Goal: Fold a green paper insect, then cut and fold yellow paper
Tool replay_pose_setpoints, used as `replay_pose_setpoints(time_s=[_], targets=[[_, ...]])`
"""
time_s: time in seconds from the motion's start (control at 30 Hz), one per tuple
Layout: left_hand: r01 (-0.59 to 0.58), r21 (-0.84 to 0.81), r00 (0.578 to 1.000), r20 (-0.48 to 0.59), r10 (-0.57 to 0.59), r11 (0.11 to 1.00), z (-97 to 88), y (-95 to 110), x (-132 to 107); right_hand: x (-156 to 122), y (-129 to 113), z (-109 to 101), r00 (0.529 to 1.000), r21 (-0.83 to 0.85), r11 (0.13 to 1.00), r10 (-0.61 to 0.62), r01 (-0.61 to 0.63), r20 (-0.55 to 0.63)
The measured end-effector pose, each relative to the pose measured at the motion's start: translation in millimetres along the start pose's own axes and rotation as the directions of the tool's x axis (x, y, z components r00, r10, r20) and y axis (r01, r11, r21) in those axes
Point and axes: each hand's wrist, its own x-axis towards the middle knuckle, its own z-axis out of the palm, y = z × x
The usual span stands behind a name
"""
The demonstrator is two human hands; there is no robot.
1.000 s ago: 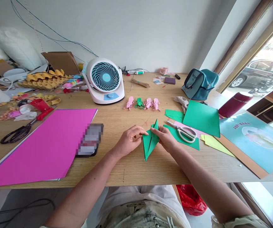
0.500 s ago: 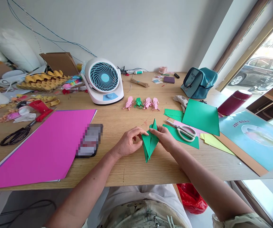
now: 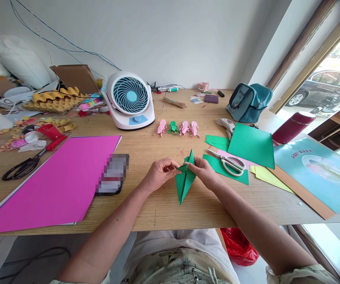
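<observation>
A piece of folded green origami paper (image 3: 184, 183), shaped like a long diamond with layered flaps, is held above the wooden table. My left hand (image 3: 163, 173) pinches its left corner between thumb and fingers. My right hand (image 3: 204, 170) grips the upper right side, the thumb lying across the front near the middle. Several finished paper figures stand in a row beyond my hands; a green one (image 3: 173, 127) is among pink ones (image 3: 162, 128). To the right, white-handled scissors (image 3: 231, 164) rest on green paper (image 3: 242, 179).
A large magenta sheet (image 3: 57, 181) and a phone (image 3: 113, 173) lie at left, with black-handled scissors (image 3: 20, 168) beside. A fan (image 3: 131, 100) stands behind. A green sheet (image 3: 251, 145), teal bag (image 3: 249, 102), red flask (image 3: 294, 128) and blue booklet (image 3: 320, 169) are at right.
The flaps of the green paper have closed together at the lower tip and the piece has turned slightly. My left thumb and fingers have come together on its left corner.
</observation>
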Motion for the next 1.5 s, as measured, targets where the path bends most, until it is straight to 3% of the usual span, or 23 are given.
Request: replay_pose_setpoints(time_s=[0.13,0.37,0.57,0.8,1.07,1.33,1.5], targets=[[0.027,-0.035,0.998,0.059,-0.025,0.999,-0.7,0,0,0,-2,-1,0.999,-0.083,0.996,-0.039,0.040,0.012],[-0.040,0.003,0.983,0.180,0.039,0.999,1.0,8,-2,-2,-4,-1,0.999,-0.116,0.992,-0.041,0.044,0.029],[0.010,0.002,0.992,0.125,-0.010,1.000,1.4,4,-1,-2,-5,0,0.998,-0.101,0.994,-0.047,0.051,0.040],[0.140,-0.163,0.984,0.130,-0.119,0.977,3.0,-2,0,-3,-8,-1,0.992,-0.171,0.978,-0.104,0.115,0.075],[0.060,-0.026,0.997,0.049,-0.059,0.998,-0.7,-8,0,-6,-8,-3,0.979,-0.239,0.953,-0.158,0.185,0.128],[0.220,-0.060,0.967,0.146,-0.209,0.974,-3.0,-4,-2,-9,-8,-2,0.936,-0.300,0.900,-0.243,0.315,0.255],[0.302,-0.065,0.926,0.257,-0.276,0.951,-4.0,-5,-2,-11,-9,1,0.930,-0.324,0.887,-0.243,0.328,0.275]])
